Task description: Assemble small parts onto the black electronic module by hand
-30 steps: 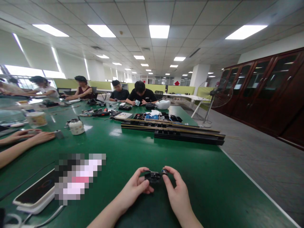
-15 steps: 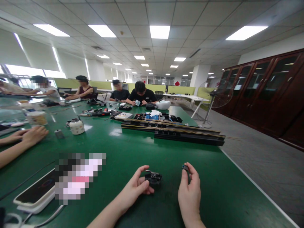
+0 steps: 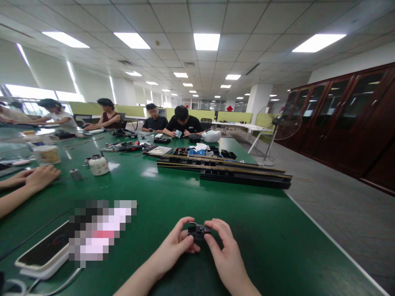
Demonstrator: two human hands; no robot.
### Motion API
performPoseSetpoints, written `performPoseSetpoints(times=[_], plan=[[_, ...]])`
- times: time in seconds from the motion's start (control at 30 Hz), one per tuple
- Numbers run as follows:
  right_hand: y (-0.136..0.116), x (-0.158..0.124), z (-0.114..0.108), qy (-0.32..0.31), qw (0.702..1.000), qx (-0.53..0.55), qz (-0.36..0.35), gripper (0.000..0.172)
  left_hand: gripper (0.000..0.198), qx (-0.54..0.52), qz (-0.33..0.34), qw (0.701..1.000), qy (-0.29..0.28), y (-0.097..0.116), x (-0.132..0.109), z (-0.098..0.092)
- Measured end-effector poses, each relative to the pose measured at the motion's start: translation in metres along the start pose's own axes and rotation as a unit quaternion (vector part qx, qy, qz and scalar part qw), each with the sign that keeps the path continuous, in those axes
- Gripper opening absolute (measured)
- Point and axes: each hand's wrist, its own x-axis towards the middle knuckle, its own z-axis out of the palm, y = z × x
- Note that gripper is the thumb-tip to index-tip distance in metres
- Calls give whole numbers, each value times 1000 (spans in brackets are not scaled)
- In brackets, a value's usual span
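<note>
Half a second ago the right hand point(image 3: 226, 243) was off to the side with a small piece between its fingers; now it is back at the black part point(image 3: 199, 231), thumb and fingers closed on its right end. Whether the small piece is in there cannot be told. The left hand point(image 3: 176, 242) grips the other end as before, fingers curled, thumb in front. A co-worker's hand point(image 3: 43, 176), at the grey block point(image 3: 75, 175) a second ago, now lies apart from it, beyond the phone point(image 3: 45, 248). A jar point(image 3: 99, 165) stands just beside the block. Long black rails point(image 3: 247, 180) with thin rods point(image 3: 228, 167) lie across the worktop point(image 3: 154, 195) ahead. The part, held above the worktop, is small and dark, its detail too fine to read.
</note>
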Motion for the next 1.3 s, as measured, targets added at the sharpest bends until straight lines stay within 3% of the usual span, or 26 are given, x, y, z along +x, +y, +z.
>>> performPoseSetpoints(times=[0.13, 0.27, 0.7, 0.97, 1.3], plan=[[-3, 0, 0, -40, 999, -23, -25, 19, 46, -14, 0, 1000, -3, 2, -1, 2], [-6, 2, -1, -78, 996, -36, 1, 18, 46, -21, 3, 1000, -3, 2, -1, 2], [-11, 1, -1, -72, 997, -26, 17, 19, 45, -14, 3, 1000, 6, -1, 0, 2], [-9, -1, 1, -43, 999, 12, 23, 37, 51, -22, -3, 1000, 16, -2, 1, -1], [-4, -1, 2, -38, 998, 17, 37, 33, 61, -25, -4, 999, 39, -4, -1, -2]])
